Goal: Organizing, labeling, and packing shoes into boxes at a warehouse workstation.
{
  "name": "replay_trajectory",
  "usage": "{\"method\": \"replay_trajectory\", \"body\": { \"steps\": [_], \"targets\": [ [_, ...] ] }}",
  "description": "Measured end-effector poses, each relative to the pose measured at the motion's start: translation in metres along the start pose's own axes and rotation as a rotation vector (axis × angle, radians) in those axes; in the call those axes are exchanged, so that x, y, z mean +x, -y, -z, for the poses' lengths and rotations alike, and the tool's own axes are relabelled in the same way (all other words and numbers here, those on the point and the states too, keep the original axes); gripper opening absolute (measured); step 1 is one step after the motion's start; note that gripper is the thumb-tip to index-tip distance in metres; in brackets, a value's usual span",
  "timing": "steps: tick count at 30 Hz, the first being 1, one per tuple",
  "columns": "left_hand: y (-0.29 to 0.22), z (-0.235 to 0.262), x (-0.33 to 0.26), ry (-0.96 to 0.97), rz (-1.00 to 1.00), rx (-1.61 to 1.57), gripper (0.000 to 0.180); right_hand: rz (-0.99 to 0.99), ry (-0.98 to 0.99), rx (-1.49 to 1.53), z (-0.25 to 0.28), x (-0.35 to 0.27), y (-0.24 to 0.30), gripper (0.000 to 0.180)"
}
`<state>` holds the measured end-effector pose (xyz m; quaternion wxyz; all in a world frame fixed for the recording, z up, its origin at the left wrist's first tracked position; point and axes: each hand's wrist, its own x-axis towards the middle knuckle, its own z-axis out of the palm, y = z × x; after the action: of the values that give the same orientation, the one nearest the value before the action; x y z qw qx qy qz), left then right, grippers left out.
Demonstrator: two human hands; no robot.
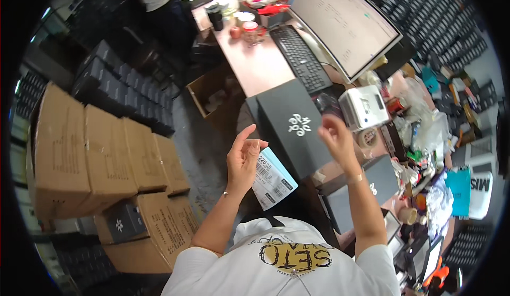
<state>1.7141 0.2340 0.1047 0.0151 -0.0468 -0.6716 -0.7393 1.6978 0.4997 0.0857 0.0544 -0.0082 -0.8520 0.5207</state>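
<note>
My left hand [243,160] is closed on a few printed barcode labels [272,176], white with a light blue backing, that hang beside its fingertips. Its index finger points upward. A dark grey shoebox-like box [284,118] with a white logo on its lid lies at the desk edge, just ahead of the labels. Over the right side of this box my right hand [336,139] is raised with curled fingers pressed together. Whether something small is pinched in them is hidden.
A monitor [348,22], keyboard [301,57] and white label printer [364,108] stand on the desk. A tape roll [367,138] and another dark box [356,192] lie at right. Large cartons [109,152] are stacked at left. Another person [164,1] stands at far left.
</note>
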Motion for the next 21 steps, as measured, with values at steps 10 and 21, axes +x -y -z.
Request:
{"method": "replay_trajectory", "body": {
  "steps": [10,21],
  "targets": [
    [-0.006,-0.123,-0.011,0.617,0.151,-0.150,0.036,-0.242,-0.410,0.494,0.013,-0.186,0.049,0.039],
    [0.017,-0.218,-0.151,1.205,0.328,-0.146,0.026,-0.397,-0.787,0.164,0.070,-0.373,0.009,0.013]
  ]
}}
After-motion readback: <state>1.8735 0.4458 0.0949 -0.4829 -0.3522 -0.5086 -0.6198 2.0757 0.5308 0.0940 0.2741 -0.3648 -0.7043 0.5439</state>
